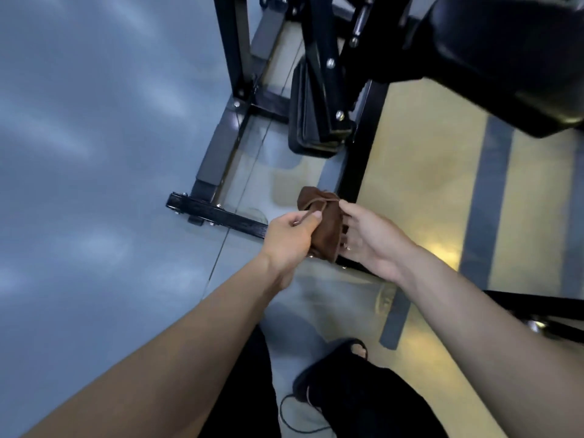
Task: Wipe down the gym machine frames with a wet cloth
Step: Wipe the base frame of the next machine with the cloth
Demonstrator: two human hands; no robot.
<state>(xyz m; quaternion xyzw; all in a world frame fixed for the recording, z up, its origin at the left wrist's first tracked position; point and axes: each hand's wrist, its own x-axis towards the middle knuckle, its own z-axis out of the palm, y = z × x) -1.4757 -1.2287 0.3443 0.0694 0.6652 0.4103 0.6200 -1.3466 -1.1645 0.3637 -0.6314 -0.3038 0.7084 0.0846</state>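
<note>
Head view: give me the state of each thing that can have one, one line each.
Brown cloth: bunched up, held in the air between both hands, not touching the frame.
Left hand: grips the cloth, pinching its edge.
Right hand: pinches the cloth's top corner, other fingers spread.
Black machine frame: standing on the floor, not being wiped.
Footplate: tilted, nothing on it.

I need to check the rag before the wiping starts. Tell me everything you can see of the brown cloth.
The brown cloth is a soft fabric rag, bunched and folded into a small wad with a hemmed edge showing. It is held in the air above the floor, in front of the black machine frame, not touching it. The left hand pinches its edge; the right hand holds its other side. Whether it is wet cannot be told.
</note>
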